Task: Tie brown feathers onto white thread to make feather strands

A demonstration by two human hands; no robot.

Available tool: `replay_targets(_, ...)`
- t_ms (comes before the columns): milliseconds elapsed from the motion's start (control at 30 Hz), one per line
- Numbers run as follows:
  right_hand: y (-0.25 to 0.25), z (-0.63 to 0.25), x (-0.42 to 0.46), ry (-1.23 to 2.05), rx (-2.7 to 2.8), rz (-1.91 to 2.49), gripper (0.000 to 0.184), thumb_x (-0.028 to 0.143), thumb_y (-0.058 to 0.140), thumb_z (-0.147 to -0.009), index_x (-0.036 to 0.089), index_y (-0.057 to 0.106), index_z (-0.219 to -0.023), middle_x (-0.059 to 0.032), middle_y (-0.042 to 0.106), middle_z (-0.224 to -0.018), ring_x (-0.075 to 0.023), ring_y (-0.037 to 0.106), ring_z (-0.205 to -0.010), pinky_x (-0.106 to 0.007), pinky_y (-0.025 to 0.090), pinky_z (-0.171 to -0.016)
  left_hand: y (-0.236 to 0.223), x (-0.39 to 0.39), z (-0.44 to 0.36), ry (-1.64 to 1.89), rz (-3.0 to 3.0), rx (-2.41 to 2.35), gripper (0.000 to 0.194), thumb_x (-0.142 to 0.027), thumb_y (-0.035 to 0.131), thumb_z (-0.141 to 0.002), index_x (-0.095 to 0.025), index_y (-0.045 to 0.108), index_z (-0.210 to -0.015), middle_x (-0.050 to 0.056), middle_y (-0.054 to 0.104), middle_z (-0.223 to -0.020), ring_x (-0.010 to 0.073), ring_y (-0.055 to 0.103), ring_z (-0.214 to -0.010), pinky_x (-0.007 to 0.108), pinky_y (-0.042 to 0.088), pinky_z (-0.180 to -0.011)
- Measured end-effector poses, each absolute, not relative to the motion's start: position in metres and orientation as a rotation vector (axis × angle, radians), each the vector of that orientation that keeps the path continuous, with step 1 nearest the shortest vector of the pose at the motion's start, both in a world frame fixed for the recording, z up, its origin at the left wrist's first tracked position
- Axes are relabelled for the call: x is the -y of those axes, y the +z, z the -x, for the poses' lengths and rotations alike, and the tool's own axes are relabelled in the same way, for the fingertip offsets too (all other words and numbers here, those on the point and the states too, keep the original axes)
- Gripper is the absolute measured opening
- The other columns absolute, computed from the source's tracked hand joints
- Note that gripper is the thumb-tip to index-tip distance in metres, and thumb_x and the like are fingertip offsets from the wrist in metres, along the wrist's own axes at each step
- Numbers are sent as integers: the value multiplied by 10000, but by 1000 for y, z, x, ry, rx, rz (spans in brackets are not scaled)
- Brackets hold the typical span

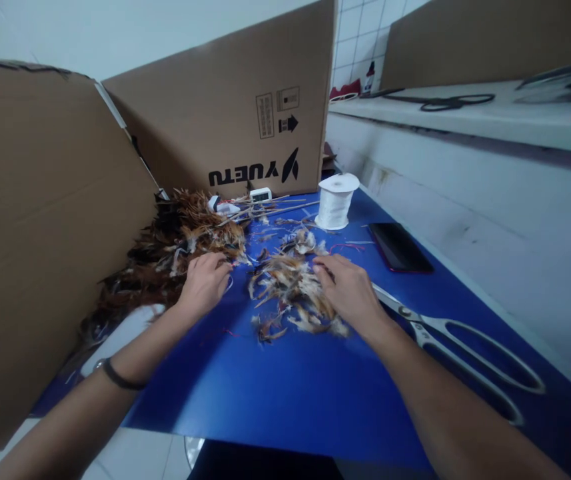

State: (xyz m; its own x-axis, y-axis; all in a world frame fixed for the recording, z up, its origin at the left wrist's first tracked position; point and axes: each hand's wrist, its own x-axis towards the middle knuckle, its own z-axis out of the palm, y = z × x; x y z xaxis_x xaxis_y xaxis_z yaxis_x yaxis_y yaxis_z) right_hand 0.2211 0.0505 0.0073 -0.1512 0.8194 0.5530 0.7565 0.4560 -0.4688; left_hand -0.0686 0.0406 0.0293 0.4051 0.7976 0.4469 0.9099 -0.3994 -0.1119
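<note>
Loose brown and cream feathers (290,283) lie in a pile on the blue tabletop (265,400). At the pile's right edge is my right hand (350,293), its fingers curled together; what they pinch, if anything, is hidden. My left hand (205,283) is closed with fingertips pressed together, left of the pile and beside a heap of strung brown feathers (190,233). A small white loop, perhaps string or ribbon, shows by its fingertips, but I cannot tell whether it is held. Large metal scissors (420,320) lie right of my right forearm.
Behind the feathers stand a white spool (335,203) and a small digital timer (261,195), with thin sticks nearby. A dark phone (400,247) lies at the right. Cardboard panels (225,107) wall the left and back. A white ledge (465,110) holds black scissors (458,101).
</note>
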Motion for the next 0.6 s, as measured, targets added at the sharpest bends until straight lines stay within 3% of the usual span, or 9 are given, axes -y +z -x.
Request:
replay_targets(100,11,-227,-53,97,1847,1288,252,182,411,-858,154,644,-952,-95,669,-927,-217,616,-879,-344,455,-817,33,-14,39,-512,2629,1321,223,-309,470,-871,-202,648,-952,80,632,-1004,206,556,-981,382,397,-887)
replay_targets(300,25,-238,-54,73,1678,1268,243,204,423,-852,168,651,-929,-80,684,-905,-203,619,-815,-325,461,-756,24,12,5,-278,3020,913,398,-427,487,-853,-256,536,-1208,102,531,-1253,250,452,-1182,437,341,-984)
replay_targets(467,35,-249,-54,104,1551,1290,224,200,434,-838,176,646,-908,-64,671,-831,-184,609,-742,-304,467,-704,14,-6,15,-437,2739,1213,287,-247,488,-864,-208,570,-1136,112,580,-1166,239,518,-1086,427,408,-902)
replay_targets(600,37,-259,-58,63,1469,1299,201,174,512,-763,166,644,-914,-71,638,-883,-161,585,-698,-293,467,-676,23,6,0,-694,2535,1233,170,-240,523,-846,-199,627,-973,105,619,-1077,244,543,-1019,440,398,-859)
